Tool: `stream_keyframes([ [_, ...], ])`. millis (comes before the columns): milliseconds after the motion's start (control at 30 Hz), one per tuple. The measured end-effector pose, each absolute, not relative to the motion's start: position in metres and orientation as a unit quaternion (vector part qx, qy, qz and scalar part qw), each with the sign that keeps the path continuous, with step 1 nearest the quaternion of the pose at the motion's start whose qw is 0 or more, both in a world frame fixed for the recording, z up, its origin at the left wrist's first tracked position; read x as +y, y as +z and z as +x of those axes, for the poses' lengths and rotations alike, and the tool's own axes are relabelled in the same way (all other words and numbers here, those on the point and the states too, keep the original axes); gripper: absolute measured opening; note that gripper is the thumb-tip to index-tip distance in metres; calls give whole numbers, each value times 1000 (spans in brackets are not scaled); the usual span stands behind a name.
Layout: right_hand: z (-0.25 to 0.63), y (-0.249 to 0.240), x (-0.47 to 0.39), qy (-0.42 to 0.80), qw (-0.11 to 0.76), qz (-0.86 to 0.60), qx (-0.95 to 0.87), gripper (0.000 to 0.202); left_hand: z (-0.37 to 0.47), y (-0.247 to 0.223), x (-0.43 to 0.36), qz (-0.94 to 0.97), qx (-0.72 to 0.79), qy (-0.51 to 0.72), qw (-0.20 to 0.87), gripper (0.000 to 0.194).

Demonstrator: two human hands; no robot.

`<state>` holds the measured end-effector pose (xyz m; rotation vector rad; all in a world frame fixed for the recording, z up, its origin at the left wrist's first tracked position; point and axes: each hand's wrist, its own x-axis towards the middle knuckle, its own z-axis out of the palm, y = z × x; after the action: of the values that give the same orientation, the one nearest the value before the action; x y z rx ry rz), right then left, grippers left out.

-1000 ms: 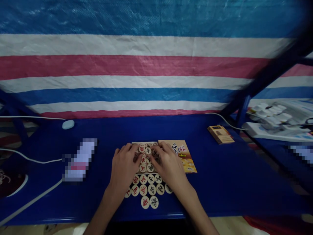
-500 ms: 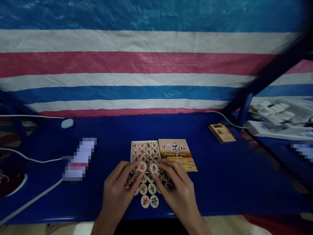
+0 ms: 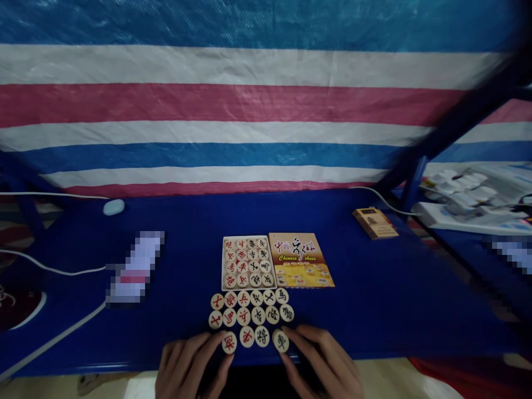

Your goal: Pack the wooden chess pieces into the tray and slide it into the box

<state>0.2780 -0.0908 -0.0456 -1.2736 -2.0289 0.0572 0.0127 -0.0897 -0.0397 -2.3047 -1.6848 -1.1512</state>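
Observation:
Near the table's front edge, my left hand (image 3: 193, 363) pinches a red-lettered chess piece (image 3: 229, 342) between thumb and forefinger. My right hand (image 3: 322, 360) grips a black-lettered chess piece (image 3: 280, 341) the same way. Between them lie a red piece (image 3: 246, 336) and a black piece (image 3: 261, 336). Two rows of round wooden pieces (image 3: 243, 316) lie just beyond, red characters on the left, black on the right. Behind these rows sits a white open box (image 3: 223, 263) holding several more pieces in a grid. The printed Chinese chess lid (image 3: 301, 259) lies against its right side.
On the left are a blurred-out phone (image 3: 137, 269), a pale rounded case (image 3: 113, 207) and white cables. A small tan box (image 3: 375, 223) lies at the right, with a power strip (image 3: 474, 219) farther over. A striped tarp (image 3: 249, 105) hangs behind the blue table (image 3: 374, 310).
Both hands have moved from the near edge of the open box back toward me and apart. Each carries a piece to the ends of the nearest row. The box's front row now shows.

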Motion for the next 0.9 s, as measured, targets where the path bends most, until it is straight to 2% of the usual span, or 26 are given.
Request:
stream_keyframes([
  [200, 272, -41, -83, 40, 370, -483, -793, 53, 22, -38, -86, -742, -540, -397, -4, 22],
  [567, 271, -35, -81, 38, 383, -482, -787, 44, 25, -37, -90, -714, -560, -420, -24, 23],
  [767, 277, -21, -69, 84, 420, -488, -761, 32, 9, -2, -65, -680, -579, -450, -32, 19],
  [900, 278, 2, -36, 89, 449, -456, -763, 32, 1, 29, -22, -702, -544, -458, -47, 15],
])
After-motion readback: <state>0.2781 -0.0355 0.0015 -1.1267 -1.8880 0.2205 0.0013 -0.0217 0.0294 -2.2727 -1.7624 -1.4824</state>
